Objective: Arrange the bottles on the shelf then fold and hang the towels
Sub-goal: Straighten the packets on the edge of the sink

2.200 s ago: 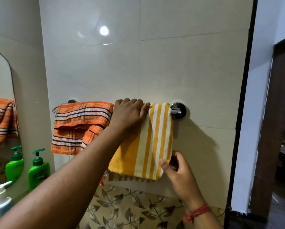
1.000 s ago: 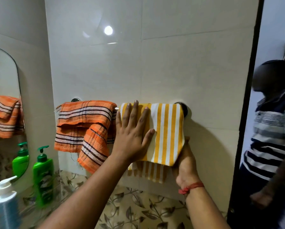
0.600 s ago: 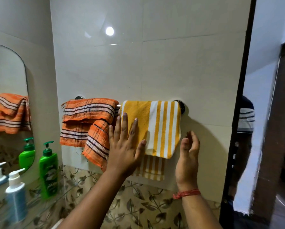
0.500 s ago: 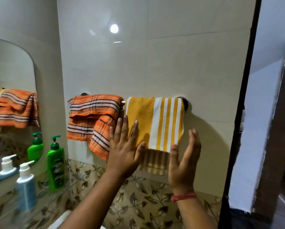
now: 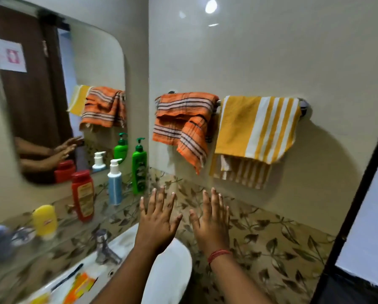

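Head view, wide angle, looking down and forward at a bathroom corner.

Mirror (image 5: 52,91) at 10 o'clock, large, rounded corners; reflects both towels, bottles and two hands.

White basin (image 5: 168,270) at 6 o'clock, chrome tap (image 5: 105,249) at its left rim.

Towel rail (image 5: 304,106) at 2 o'clock on the tiled wall, chrome end mount showing at right. Yellow striped towel (image 5: 256,132) draped over it, folded, a lower layer hanging out beneath. Orange striped towel (image 5: 183,123) just beside, to the left, also over the rail, one corner drooping at an angle. Edges of the two towels near touching.

Shelf (image 5: 58,244) at 8 o'clock, leaf-patterned wall behind. Standing in a row along it, far to near: green pump bottle (image 5: 139,167), blue pump bottle (image 5: 114,183), red bottle (image 5: 82,196), yellow bottle (image 5: 45,220). All upright, apart from one another. Grey blurred object at far left, cannot tell what.

Left hand (image 5: 158,218) at centre, fingers spread wide, palm away, holding nothing. Right hand (image 5: 211,218) just beside it, likewise spread flat and empty; red thread (image 5: 218,254) round the wrist. Both hands well below the towels, clear of them.
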